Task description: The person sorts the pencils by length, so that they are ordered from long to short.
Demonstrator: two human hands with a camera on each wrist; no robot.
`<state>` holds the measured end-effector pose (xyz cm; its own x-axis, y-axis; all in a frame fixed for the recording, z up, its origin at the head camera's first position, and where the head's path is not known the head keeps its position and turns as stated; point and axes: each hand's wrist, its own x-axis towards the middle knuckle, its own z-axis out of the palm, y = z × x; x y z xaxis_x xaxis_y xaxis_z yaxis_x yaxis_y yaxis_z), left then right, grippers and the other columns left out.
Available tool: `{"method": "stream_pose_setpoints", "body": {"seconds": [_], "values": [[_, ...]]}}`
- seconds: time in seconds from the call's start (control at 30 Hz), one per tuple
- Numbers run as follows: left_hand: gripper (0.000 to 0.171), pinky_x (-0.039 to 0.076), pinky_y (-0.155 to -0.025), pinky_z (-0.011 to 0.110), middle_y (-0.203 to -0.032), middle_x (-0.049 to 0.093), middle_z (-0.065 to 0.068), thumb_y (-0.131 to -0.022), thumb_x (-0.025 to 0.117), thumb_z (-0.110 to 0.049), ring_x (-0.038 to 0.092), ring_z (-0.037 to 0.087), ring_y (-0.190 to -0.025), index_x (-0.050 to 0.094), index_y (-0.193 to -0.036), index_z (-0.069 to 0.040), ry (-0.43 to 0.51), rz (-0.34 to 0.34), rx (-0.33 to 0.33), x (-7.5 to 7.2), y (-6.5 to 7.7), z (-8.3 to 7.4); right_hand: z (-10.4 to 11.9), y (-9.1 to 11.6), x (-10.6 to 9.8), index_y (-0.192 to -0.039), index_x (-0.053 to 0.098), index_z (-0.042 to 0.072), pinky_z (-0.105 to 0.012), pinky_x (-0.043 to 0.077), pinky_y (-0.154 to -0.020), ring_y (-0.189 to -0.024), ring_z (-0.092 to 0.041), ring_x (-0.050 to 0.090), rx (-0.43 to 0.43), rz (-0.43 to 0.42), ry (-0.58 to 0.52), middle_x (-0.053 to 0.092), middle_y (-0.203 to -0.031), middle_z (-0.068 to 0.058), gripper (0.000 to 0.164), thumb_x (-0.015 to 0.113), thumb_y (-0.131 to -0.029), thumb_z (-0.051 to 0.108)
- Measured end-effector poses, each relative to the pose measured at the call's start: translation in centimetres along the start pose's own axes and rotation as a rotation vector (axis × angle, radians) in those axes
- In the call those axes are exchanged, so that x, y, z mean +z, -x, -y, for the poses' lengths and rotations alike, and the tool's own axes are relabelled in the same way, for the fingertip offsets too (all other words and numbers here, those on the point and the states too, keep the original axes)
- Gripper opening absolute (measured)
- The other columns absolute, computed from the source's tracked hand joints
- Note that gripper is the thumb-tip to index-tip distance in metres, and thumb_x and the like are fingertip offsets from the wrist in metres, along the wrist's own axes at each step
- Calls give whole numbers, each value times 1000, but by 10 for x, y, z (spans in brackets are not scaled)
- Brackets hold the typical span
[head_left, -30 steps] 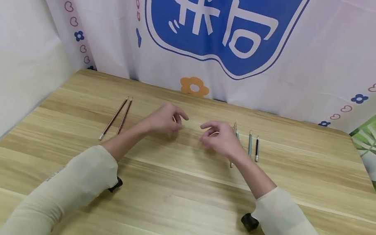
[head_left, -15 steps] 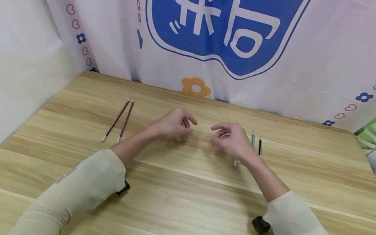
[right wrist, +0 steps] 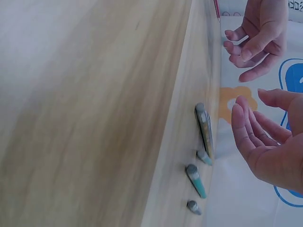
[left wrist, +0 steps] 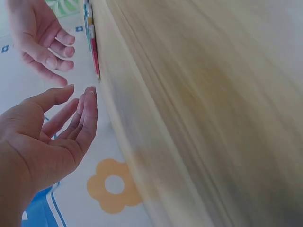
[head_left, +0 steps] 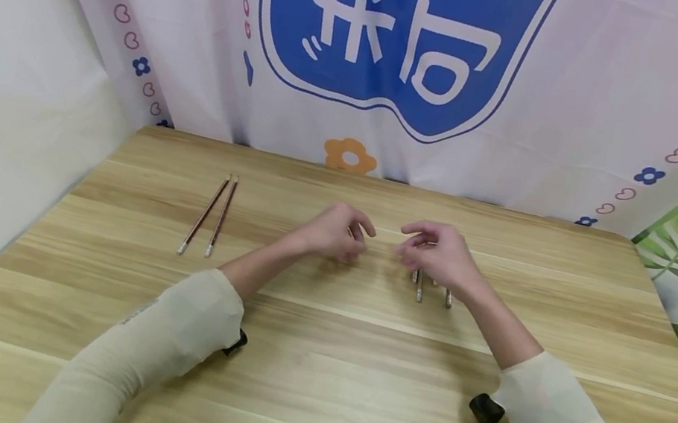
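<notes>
Both hands hover over the back half of the wooden table, fingers loosely bent and holding nothing. My left hand (head_left: 338, 232) is near the middle, with a small gap between its fingertips and those of my right hand (head_left: 441, 252). In the head view the right hand covers most of a group of pencils, and only their lower ends (head_left: 419, 295) show. The right wrist view shows this group lying on the table, with a gold-toned pencil (right wrist: 204, 127) and a teal pencil (right wrist: 195, 179) among them. Two dark red pencils (head_left: 222, 217) lie left of the left hand.
The wooden table (head_left: 308, 387) meets a printed curtain (head_left: 194, 27) along its back edge. A white wall covering (head_left: 3, 107) borders the left side. Black wrist devices (head_left: 486, 410) stick out below the sleeves.
Both hands have drifted right together, keeping their loose shape. The right hand has moved over the right-hand pencils and hides more of them. The red pencils lie as before.
</notes>
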<state>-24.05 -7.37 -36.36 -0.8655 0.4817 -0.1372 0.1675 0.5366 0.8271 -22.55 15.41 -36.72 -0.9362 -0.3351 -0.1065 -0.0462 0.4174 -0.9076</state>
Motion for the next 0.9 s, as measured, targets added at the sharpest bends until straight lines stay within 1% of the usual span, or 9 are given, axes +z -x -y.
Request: {"method": "stream_pose_setpoints", "body": {"seconds": [0.13, 0.27, 0.4, 0.5, 0.63, 0.77, 0.8, 0.87, 0.9], "values": [[29, 64, -61, 30, -95, 73, 24, -94, 68, 6, 73, 32, -72, 67, -122, 11, -7, 10, 9, 8, -3, -7, -3, 2, -5, -135, 58, -11, -35, 66, -75, -87, -32, 72, 9, -19, 9, 71, -109, -26, 42, 67, -96, 0], [28, 67, -66, 36, -93, 73, 20, -94, 69, 5, 74, 36, -78, 67, -121, 12, -6, 19, 7, 16, -7, -12, -5, 6, -11, -135, 58, -12, -33, 66, -73, -85, -28, 72, 23, -38, 7, 70, -112, -27, 41, 65, -96, -1], [27, 66, -65, 35, -91, 72, 18, -93, 69, 7, 74, 37, -77, 67, -119, 12, -19, 22, 16, 24, -11, -17, -7, 10, -16, -134, 59, -11, -32, 66, -73, -85, -25, 73, 37, -47, -4, 69, -111, -27, 40, 66, -96, 0], [27, 66, -63, 35, -89, 73, 18, -92, 68, 8, 73, 36, -76, 68, -118, 12, -38, 24, 30, 30, -13, -21, -9, 13, -19, -132, 60, -12, -29, 65, -69, -81, -22, 71, 31, -49, -9, 70, -108, -27, 39, 64, -95, -2], [27, 64, -60, 33, -87, 73, 18, -91, 68, 9, 73, 35, -74, 68, -117, 13, -41, 27, 50, 40, -17, -25, -11, 17, -23, -131, 59, -13, -27, 63, -65, -75, -18, 67, 31, -58, 2, 70, -104, -26, 38, 63, -95, -5], [20, 57, -51, 22, -83, 73, 18, -91, 68, 9, 70, 32, -68, 71, -110, 12, -36, 8, 72, 52, -20, -30, -11, 20, -27, -134, 58, -13, -28, 64, -70, -78, -18, 69, 54, -67, 23, 70, -107, -26, 40, 65, -96, -3], [17, 55, -49, 20, -83, 73, 18, -90, 69, 9, 69, 30, -66, 72, -107, 11, -41, 3, 75, 55, -21, -31, -12, 20, -28, -134, 58, -13, -28, 65, -71, -79, -19, 69, 60, -69, 28, 70, -108, -27, 40, 65, -96, -2], [11, 49, -47, 16, -81, 73, 15, -89, 71, 7, 65, 22, -61, 74, -100, 7, -87, -18, 81, 61, -23, -33, -13, 21, -29, -135, 57, -12, -30, 66, -75, -81, -19, 70, 71, -69, 35, 69, -111, -27, 42, 66, -96, -1], [7, 48, -48, 15, -80, 73, 13, -89, 74, 5, 63, 18, -60, 75, -96, 5, -113, -26, 79, 64, -24, -34, -14, 22, -30, -135, 57, -12, -30, 66, -76, -82, -20, 71, 75, -68, 38, 69, -112, -28, 42, 66, -97, 0]]}}
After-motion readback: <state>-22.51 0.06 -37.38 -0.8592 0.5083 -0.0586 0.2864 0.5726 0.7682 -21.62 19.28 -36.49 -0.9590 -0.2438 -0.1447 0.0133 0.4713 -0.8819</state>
